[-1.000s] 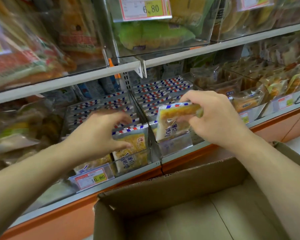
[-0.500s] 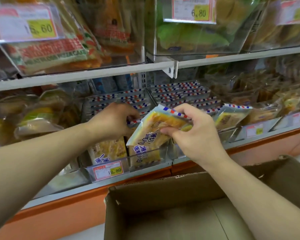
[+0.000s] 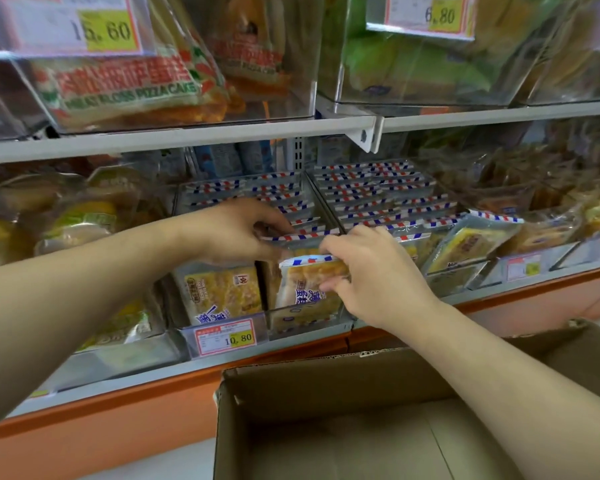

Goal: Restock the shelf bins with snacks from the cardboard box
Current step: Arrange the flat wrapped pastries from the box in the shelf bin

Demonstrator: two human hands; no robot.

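Gripping an upright snack packet (image 3: 309, 285), right hand (image 3: 378, 275); left hand (image 3: 236, 233) pinches packets (image 3: 302, 235).

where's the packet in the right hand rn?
Head view, centre: the snack packet is at the front of the bin right of the 10.80 price tag, gripped by the right hand.

The upper shelf (image 3: 187, 138) overhangs the packed snack bin (image 3: 302, 327), leaving a low gap. Both hands crowd its front. The cardboard box (image 3: 326, 375) stands open.

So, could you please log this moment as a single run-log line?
left hand: holds back striped packets | right hand: slots snack packet into bin | cardboard box: open below
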